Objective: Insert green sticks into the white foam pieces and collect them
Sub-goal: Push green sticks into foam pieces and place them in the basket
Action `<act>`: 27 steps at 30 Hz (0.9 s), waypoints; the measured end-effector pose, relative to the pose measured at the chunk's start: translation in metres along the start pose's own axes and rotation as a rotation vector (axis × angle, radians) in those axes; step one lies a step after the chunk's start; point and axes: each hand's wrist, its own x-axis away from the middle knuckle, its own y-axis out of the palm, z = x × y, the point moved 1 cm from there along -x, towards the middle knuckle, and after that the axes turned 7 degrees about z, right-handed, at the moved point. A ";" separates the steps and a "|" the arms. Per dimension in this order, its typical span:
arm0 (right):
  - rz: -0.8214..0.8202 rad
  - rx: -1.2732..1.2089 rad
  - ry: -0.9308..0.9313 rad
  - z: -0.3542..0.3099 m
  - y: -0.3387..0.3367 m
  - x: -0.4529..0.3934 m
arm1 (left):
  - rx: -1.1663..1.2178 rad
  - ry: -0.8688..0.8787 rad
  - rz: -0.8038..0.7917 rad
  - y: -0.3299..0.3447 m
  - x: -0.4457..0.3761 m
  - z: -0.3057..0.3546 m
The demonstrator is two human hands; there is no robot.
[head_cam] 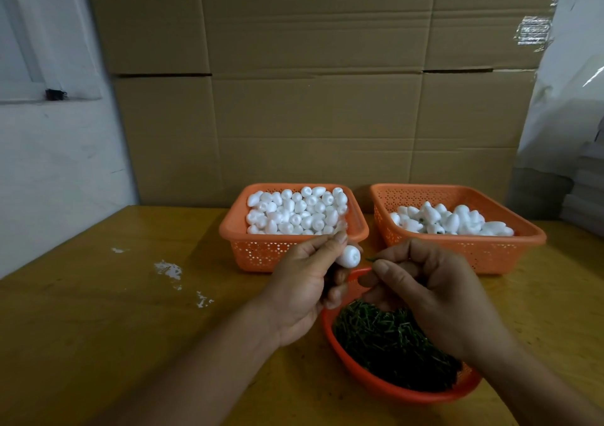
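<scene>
Above the round bowl (340, 350) of thin sticks (392, 337), left hand (307, 285) grips a smooth egg-shaped foam piece (349, 255); right hand (434, 291) pinches a green stick (372, 258) just beside it. Two perforated baskets (258, 252) (483, 252) sit behind.

White foam piece (349, 255) beside green stick (371, 258); apart

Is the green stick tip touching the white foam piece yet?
Apart. The head view shows a gap between the green stick in the right hand and the foam piece in the left hand.
</scene>
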 end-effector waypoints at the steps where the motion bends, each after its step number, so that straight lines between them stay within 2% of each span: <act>1: 0.008 0.025 -0.030 0.000 0.001 0.001 | -0.004 0.003 -0.005 0.000 0.000 0.000; 8: 0.030 0.072 -0.095 0.004 0.006 0.004 | -0.014 0.016 -0.058 0.003 0.002 0.000; 16: 0.194 0.169 -0.164 0.002 0.006 0.007 | -0.013 0.031 -0.088 0.004 0.004 0.000; 20: 0.196 0.186 -0.243 0.000 0.005 0.008 | -0.019 0.051 -0.080 0.004 0.004 0.000; 27: 0.193 0.282 -0.250 0.001 0.004 0.008 | 0.023 0.069 -0.096 0.004 0.003 -0.002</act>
